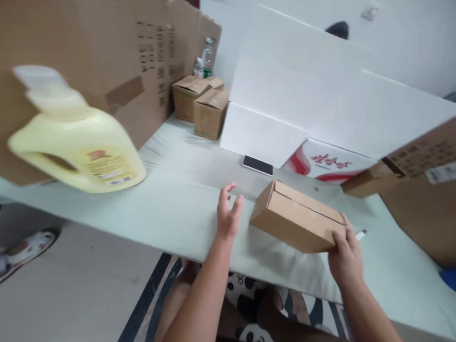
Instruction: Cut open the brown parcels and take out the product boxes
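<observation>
Brown cardboard box (299, 216) at the near right of the table (178, 209), its right end pinched by the right hand (345, 254); the left hand (228, 216), grip spread, is near its left end.

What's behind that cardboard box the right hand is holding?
Farther back on the table are a dark-screened phone and a white panel with red print. The cardboard box in the right hand covers part of the table just behind it, so anything there can't be seen.

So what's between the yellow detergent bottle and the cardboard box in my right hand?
In the head view, your empty left hand, nearer the cardboard box, over pale green tablecloth.
</observation>
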A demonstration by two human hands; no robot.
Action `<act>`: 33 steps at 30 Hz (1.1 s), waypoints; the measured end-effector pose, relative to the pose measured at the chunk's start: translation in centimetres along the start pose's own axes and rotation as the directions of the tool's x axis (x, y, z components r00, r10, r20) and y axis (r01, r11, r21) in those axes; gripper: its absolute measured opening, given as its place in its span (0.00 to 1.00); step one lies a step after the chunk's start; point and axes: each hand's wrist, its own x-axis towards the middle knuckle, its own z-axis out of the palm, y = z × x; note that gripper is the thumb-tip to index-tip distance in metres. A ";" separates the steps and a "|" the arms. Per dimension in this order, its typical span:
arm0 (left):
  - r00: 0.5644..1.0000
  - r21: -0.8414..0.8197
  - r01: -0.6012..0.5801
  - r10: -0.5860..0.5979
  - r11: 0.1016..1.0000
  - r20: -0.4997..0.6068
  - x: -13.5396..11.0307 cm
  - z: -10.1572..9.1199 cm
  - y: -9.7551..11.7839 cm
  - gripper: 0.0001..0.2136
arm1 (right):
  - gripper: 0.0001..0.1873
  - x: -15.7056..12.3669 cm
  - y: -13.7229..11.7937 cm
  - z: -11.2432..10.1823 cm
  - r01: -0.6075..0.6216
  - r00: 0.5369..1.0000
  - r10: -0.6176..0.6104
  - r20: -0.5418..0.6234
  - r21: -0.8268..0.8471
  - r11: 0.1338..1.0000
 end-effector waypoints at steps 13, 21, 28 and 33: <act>0.880 0.060 0.191 -0.198 0.980 0.431 -1.4 5.8 2.3 0.22 | 0.19 1.3 1.6 -2.9 -0.319 0.944 0.330 0.016 0.303 0.898; 0.895 -0.046 0.274 -0.238 0.961 0.378 -1.9 7.0 3.0 0.18 | 0.34 2.9 7.5 -5.7 -0.355 0.887 0.461 -0.029 -0.683 0.639; 0.872 -0.013 0.269 -0.238 0.963 0.429 -2.7 6.1 2.5 0.23 | 0.24 2.1 7.3 -6.7 -0.366 0.900 0.433 -0.045 -0.618 0.696; 0.896 0.072 0.141 -0.158 0.987 0.415 -3.2 5.6 1.9 0.22 | 0.26 1.7 3.0 -6.5 -0.596 0.800 0.593 -0.093 -0.002 0.803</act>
